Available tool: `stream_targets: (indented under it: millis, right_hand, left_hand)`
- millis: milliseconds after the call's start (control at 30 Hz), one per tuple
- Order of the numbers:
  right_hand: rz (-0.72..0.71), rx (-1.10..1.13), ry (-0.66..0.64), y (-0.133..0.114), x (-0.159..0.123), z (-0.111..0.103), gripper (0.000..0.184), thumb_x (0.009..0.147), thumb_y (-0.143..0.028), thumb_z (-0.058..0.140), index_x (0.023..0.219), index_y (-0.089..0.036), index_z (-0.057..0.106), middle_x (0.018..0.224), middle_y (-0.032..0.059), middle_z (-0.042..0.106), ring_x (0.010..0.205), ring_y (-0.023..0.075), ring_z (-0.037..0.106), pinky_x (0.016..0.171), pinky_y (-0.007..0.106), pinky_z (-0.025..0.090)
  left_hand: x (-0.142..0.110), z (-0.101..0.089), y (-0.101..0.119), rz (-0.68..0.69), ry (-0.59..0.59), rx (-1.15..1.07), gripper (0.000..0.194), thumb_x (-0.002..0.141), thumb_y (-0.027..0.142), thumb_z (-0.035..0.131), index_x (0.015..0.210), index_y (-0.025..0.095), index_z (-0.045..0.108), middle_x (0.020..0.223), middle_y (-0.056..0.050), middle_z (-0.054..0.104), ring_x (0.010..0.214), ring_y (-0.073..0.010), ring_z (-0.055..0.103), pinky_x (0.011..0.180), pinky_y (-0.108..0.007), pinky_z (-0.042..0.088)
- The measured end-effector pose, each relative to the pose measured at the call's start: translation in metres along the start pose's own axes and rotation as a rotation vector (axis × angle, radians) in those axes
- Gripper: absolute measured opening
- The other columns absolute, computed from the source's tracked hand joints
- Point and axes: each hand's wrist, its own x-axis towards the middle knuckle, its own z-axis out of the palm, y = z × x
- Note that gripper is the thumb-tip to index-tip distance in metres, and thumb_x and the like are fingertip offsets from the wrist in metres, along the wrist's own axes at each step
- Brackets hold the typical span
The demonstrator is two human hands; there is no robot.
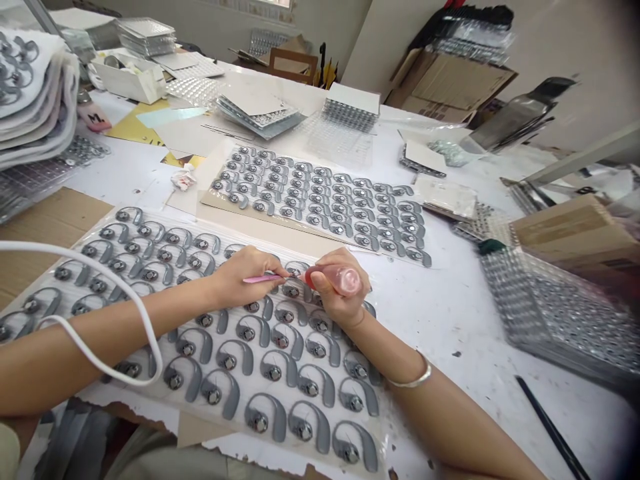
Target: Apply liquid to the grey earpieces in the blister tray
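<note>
My left hand (235, 277) pinches pink tweezers (257, 279), their tip pointing right. Wrapped in the fingers of my right hand (343, 307) is a small squeeze bottle (346, 281) with pinkish-red contents, its nozzle tilted toward the tweezer tip. Both tips meet, or nearly meet, over one of the grey ear-hook-shaped parts (327, 387); I cannot make out whether they touch. Rows of these parts, each with a small round metallic piece and fine wires, lie on a white sheet (233, 433) under my hands. The part right at the tips is partly hidden by my fingers.
Beyond my hands, a second board (215, 197) carries more grey parts. A white cable (143, 313) loops over my left forearm. Stacked padded sheets (65, 127) stand at left, plastic trays (560, 320) at right. A black stick (553, 430) lies near the right edge.
</note>
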Motion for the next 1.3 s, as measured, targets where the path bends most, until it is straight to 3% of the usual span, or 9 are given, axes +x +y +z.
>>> stream_targets:
  millis: [433, 567, 667, 767, 900, 1000, 1133, 1300]
  right_hand:
    - [0.013, -0.003, -0.003, 0.001, -0.001, 0.001, 0.009, 0.075, -0.02, 0.066, 0.071, -0.02, 0.057, 0.066, 0.0017, 0.059, 0.061, 0.0144, 0.055, 0.055, 0.031, 0.046]
    - [0.076, 0.014, -0.019, -0.001, -0.002, 0.001, 0.011, 0.075, -0.022, 0.066, 0.069, -0.019, 0.057, 0.065, 0.0012, 0.059, 0.062, 0.0137, 0.054, 0.057, 0.031, 0.047]
    - [0.272, 0.092, 0.014, -0.002, 0.003, -0.003, 0.019, 0.078, -0.031, 0.065, 0.066, -0.019, 0.057, 0.063, 0.0002, 0.057, 0.058, 0.0125, 0.055, 0.055, 0.03, 0.047]
    - [0.574, 0.297, 0.128, 0.0, 0.02, -0.012, 0.031, 0.079, -0.042, 0.063, 0.063, -0.019, 0.05, 0.057, -0.003, 0.053, 0.047, 0.0098, 0.053, 0.041, 0.023, 0.041]
    - [0.866, 0.562, 0.347, 0.007, 0.051, -0.034, 0.044, 0.064, -0.049, 0.073, 0.067, -0.022, 0.038, 0.056, -0.009, 0.047, 0.04, 0.0074, 0.05, 0.031, 0.017, 0.028]
    - [1.015, 0.656, 0.412, 0.013, 0.064, -0.052, 0.053, 0.055, -0.052, 0.076, 0.069, -0.024, 0.035, 0.053, -0.0109, 0.044, 0.037, 0.0075, 0.048, 0.029, 0.016, 0.022]
    - [0.945, 0.626, 0.463, 0.016, 0.061, -0.07, 0.057, 0.053, -0.049, 0.078, 0.069, -0.024, 0.03, 0.053, -0.0121, 0.044, 0.035, 0.0086, 0.05, 0.028, 0.016, 0.021]
    - [0.808, 0.498, 0.406, 0.015, 0.042, -0.066, 0.046, 0.065, -0.053, 0.071, 0.071, -0.023, 0.037, 0.053, -0.0104, 0.049, 0.035, 0.0099, 0.053, 0.027, 0.017, 0.022]
  left_hand:
    - [0.001, 0.0, 0.001, -0.016, -0.001, -0.015, 0.012, 0.078, 0.015, 0.063, 0.084, 0.016, 0.073, 0.076, -0.002, 0.074, 0.064, -0.0129, 0.068, 0.059, -0.019, 0.047]
    - [0.001, -0.001, 0.003, -0.059, -0.009, -0.008, 0.012, 0.078, 0.016, 0.064, 0.083, 0.015, 0.074, 0.075, -0.003, 0.074, 0.064, -0.0134, 0.067, 0.059, -0.019, 0.047]
    - [0.001, -0.001, 0.006, -0.124, -0.018, -0.014, 0.012, 0.077, 0.017, 0.064, 0.083, 0.015, 0.074, 0.077, -0.003, 0.074, 0.067, -0.0143, 0.068, 0.061, -0.02, 0.047]
    - [0.002, 0.0, 0.009, -0.2, -0.03, -0.04, 0.014, 0.076, 0.017, 0.063, 0.083, 0.014, 0.075, 0.076, -0.004, 0.074, 0.066, -0.0144, 0.067, 0.06, -0.02, 0.047]
    - [0.003, 0.002, 0.012, -0.337, -0.02, -0.103, 0.015, 0.076, 0.022, 0.063, 0.081, 0.014, 0.075, 0.062, -0.002, 0.07, 0.056, -0.0138, 0.062, 0.052, -0.02, 0.044]
    - [0.004, -0.001, 0.014, -0.44, 0.003, -0.159, 0.017, 0.074, 0.027, 0.065, 0.081, 0.015, 0.076, 0.064, -0.002, 0.071, 0.059, -0.0149, 0.063, 0.054, -0.02, 0.046]
    - [0.004, -0.006, 0.019, -0.401, 0.102, -0.116, 0.016, 0.072, 0.028, 0.067, 0.08, 0.016, 0.075, 0.076, -0.003, 0.074, 0.069, -0.0169, 0.068, 0.061, -0.02, 0.051]
    - [0.005, 0.007, 0.024, -0.163, 0.114, -0.063, 0.018, 0.077, 0.026, 0.063, 0.085, 0.014, 0.074, 0.084, -0.006, 0.074, 0.072, -0.0178, 0.07, 0.064, -0.022, 0.055]
